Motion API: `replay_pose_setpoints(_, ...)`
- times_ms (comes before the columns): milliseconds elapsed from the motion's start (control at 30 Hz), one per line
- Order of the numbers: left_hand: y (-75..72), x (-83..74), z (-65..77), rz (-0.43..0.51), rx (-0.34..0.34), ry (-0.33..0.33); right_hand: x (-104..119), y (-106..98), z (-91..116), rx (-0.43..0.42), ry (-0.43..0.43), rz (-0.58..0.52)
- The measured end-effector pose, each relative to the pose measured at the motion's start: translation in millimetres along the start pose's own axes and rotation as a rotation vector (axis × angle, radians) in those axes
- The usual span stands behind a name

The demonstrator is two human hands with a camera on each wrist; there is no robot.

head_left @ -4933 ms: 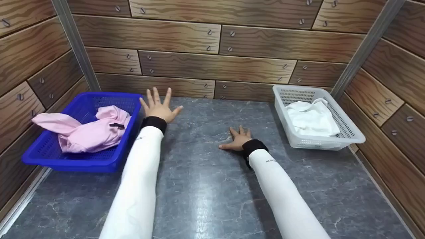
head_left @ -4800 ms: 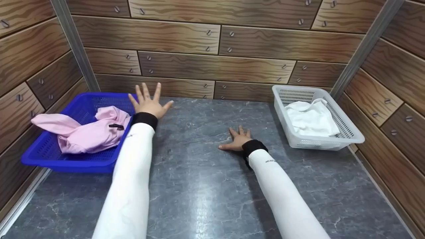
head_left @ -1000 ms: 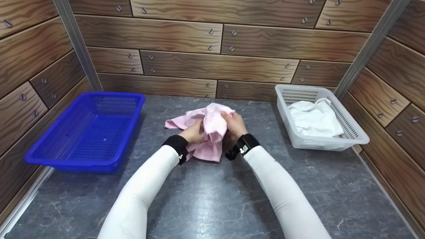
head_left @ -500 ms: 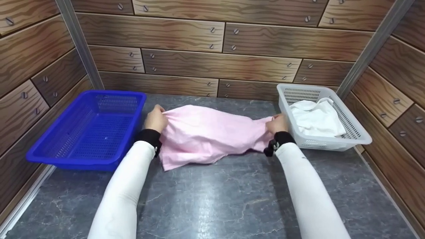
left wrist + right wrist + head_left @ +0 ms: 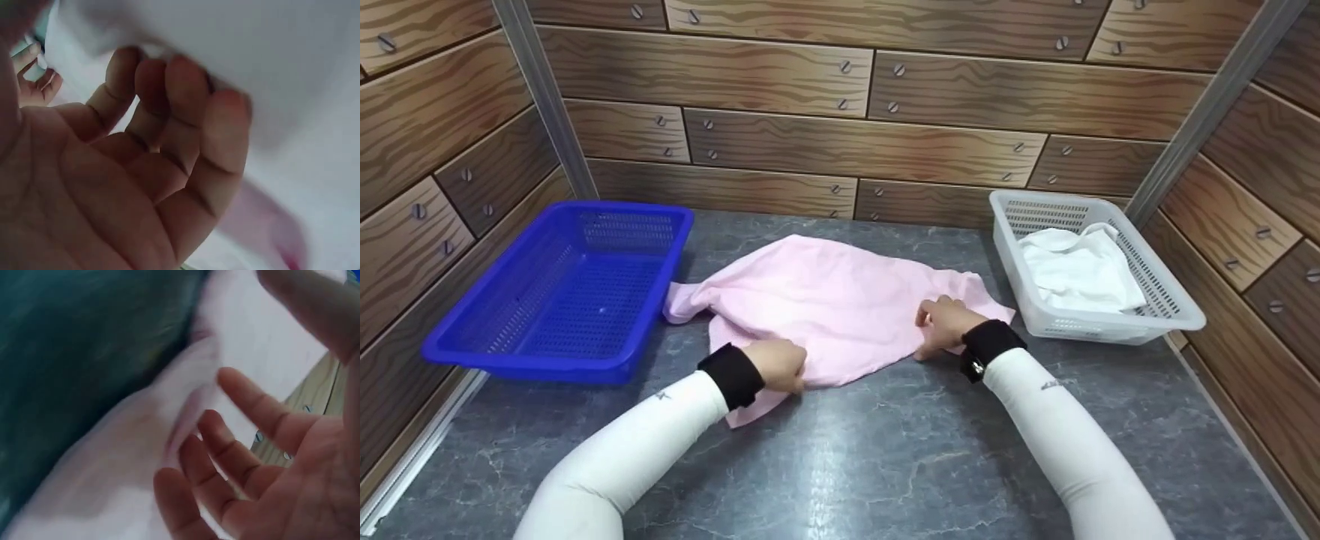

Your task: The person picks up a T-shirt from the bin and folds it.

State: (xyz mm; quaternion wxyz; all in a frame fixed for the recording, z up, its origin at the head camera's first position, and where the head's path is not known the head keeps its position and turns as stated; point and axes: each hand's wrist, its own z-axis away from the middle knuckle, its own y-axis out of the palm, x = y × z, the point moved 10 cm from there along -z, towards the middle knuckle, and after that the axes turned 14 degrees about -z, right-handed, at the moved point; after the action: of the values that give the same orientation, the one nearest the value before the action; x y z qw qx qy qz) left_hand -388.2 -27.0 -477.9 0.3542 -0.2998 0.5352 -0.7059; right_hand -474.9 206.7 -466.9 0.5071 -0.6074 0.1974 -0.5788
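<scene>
A pink garment (image 5: 825,300) lies spread and rumpled on the grey marbled table. A narrow sleeve-like end points left, and a corner folds out at the near left. My left hand (image 5: 776,364) is at its near edge. In the left wrist view the fingers (image 5: 225,132) bend with their tips against the cloth, the palm bare. My right hand (image 5: 949,322) is over the garment's near right edge. The right wrist view shows its fingers (image 5: 247,402) loosely bent and spread, thumb apart, tips at a fold of the cloth.
A blue basket (image 5: 559,365) with nothing in it stands at the left, close to the sleeve-like end. At the right, a white basket (image 5: 1110,324) contains a folded white cloth item (image 5: 1080,270). Wood-patterned walls (image 5: 780,142) enclose the table (image 5: 885,465) at the back and sides.
The pink garment came out of the blue basket and was spread across the table. Since half a second ago, both hands let go of its ends and moved inward to its near edge.
</scene>
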Motion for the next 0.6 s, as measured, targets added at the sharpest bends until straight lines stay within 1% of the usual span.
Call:
replay_pose_setpoints(67,-5.3,3.2,2.9,-0.051,-0.076,-0.001,0,-1,6,-0.021,-0.031,0.075)
replay_pose_setpoints(133,-13.7,13.7,5.0,-0.043,-0.139,-0.018,0,-5,9,-0.083,-0.091,0.165)
replay_pose_setpoints(200,-27.9,27.7,7.4,0.015,-0.215,-0.040,-3,-13,11,-0.165,-0.128,0.254)
replay_pose_setpoints(233,-37.4,35.9,9.6,0.055,-0.263,-0.053,-6,-18,12,-0.206,-0.132,0.272)
replay_pose_setpoints(267,-48.1,45.6,12.4,0.101,-0.315,-0.081,-9,-26,13,-0.246,-0.121,0.267)
replay_pose_setpoints(333,-71.9,67.0,21.8,0.148,-0.424,-0.176,-16,-46,19,-0.310,-0.075,0.198)
replay_pose_setpoints(400,-97.9,88.1,37.9,0.159,-0.550,-0.285,-18,-75,31,-0.394,-0.046,0.066)
replay_pose_setpoints(433,-111.5,97.6,48.5,0.151,-0.622,-0.340,-15,-93,40,-0.444,-0.045,-0.002)
replay_pose_setpoints(500,-139.3,112.1,74.9,0.123,-0.796,-0.425,-3,-131,64,-0.560,-0.064,-0.125)
replay_pose_setpoints(533,-152.5,116.4,90.3,0.116,-0.896,-0.445,5,-149,78,-0.624,-0.085,-0.194)
replay_pose_setpoints(600,-177.4,120.7,123.2,0.122,-1.120,-0.448,22,-184,110,-0.769,-0.155,-0.333)
